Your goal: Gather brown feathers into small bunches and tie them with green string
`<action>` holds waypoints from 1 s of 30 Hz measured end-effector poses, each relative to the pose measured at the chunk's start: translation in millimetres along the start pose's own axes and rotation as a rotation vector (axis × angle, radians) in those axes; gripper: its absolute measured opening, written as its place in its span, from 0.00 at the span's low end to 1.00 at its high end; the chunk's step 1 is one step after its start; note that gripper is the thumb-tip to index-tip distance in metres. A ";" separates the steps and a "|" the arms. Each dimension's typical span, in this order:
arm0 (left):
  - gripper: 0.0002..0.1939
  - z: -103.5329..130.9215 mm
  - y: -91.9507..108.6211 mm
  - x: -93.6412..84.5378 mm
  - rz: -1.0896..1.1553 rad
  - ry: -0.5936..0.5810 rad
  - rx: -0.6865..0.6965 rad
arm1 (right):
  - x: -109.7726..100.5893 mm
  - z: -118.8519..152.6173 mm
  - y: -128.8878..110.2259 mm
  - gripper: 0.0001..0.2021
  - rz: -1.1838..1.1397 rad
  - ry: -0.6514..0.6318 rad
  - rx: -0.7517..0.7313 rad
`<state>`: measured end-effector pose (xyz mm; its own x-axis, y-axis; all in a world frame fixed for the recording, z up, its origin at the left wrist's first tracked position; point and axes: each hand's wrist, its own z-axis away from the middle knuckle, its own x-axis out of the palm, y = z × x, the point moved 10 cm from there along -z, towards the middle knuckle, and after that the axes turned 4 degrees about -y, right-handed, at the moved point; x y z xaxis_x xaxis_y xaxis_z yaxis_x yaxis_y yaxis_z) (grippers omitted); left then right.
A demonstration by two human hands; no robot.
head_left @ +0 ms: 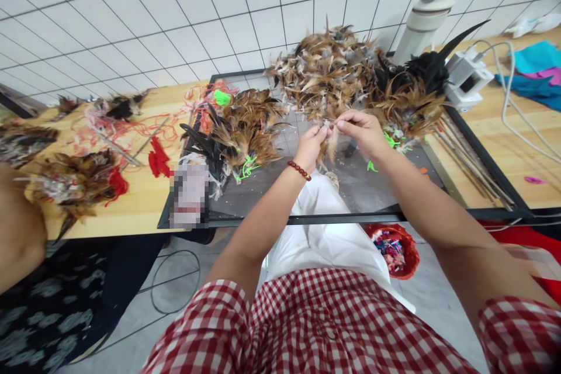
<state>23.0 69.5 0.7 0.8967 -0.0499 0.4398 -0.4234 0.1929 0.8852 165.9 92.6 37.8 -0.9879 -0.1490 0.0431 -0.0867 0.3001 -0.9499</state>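
My left hand [310,145], with a beaded bracelet [299,171] on its wrist, pinches small brown feathers [323,155] between thumb and fingertips. Close against it, my right hand [363,131] is closed in a pinch where a pale feather [333,143] hangs down. The fingertips nearly meet and partly hide what they grip. Behind my hands rises a large heap of brown feathers [328,70]. To the left lies a pile of brown and black feathers [249,123] with green strips. Black and brown feathers [412,93] lie to the right.
A dark framed panel [280,201] lies under the work. Thin sticks [475,158], a white charger [468,79] and a pale bottle [423,26] stand or lie at right. At left are feather bundles [74,181] and another person's arm [20,222]. A red basket [397,251] sits below.
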 end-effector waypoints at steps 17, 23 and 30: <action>0.11 3.9 -6.4 0.3 -0.029 0.016 -0.078 | 6.1 2.7 -2.7 0.24 0.028 0.006 0.041; 0.15 4.0 -8.5 7.7 -0.107 -0.039 -0.084 | 17.6 5.1 0.1 0.25 -0.047 -0.080 0.071; 0.16 7.5 -9.9 18.3 -0.079 -0.146 -0.114 | 5.4 1.2 3.9 0.27 -0.014 0.015 0.053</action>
<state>42.6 59.3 1.1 0.8949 -0.2095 0.3940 -0.3275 0.2915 0.8988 160.4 91.9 34.0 -0.9884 -0.1388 0.0611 -0.0943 0.2475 -0.9643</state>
